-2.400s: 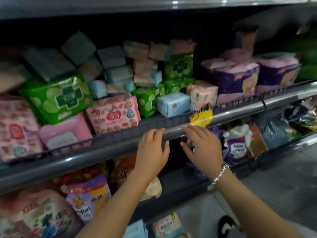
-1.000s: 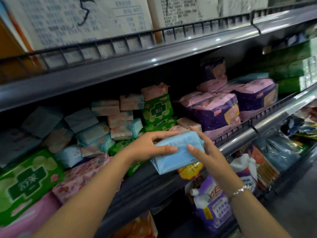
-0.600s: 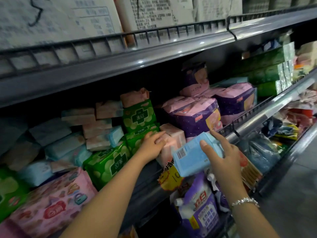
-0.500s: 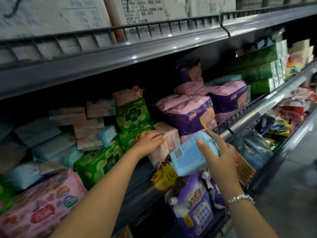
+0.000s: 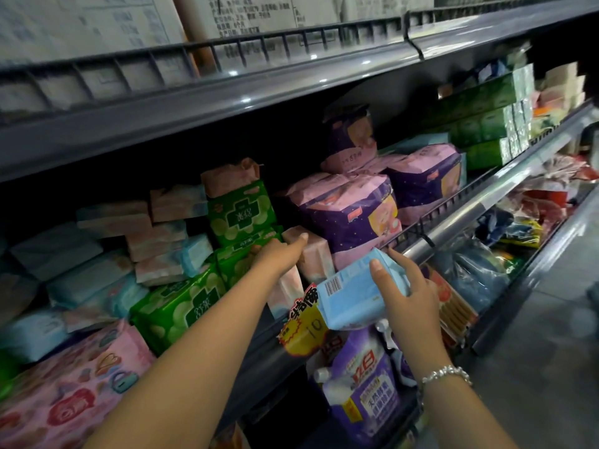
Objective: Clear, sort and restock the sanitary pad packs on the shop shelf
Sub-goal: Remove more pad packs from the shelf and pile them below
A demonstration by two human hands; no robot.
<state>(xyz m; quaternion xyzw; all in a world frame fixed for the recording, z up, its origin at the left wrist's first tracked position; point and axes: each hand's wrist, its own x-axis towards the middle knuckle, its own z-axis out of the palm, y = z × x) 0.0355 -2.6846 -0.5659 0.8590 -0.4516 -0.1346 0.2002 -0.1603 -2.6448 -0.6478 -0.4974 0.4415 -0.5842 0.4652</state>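
The right hand [image 5: 409, 288] grips a light-blue pad pack [image 5: 351, 294], thumb on top, just in front of the shelf rail [image 5: 453, 218]. Left of it, the left hand [image 5: 280, 254] rests straight fingers on a pale pink pack [image 5: 312, 254] on the shelf.

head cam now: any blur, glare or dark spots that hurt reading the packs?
Head view: shelf interior dim, rear packs murky; glare spots on the upper shelf edge; left edge smeared and bowed by the wide lens; blue pack in the right hand reads sharp.
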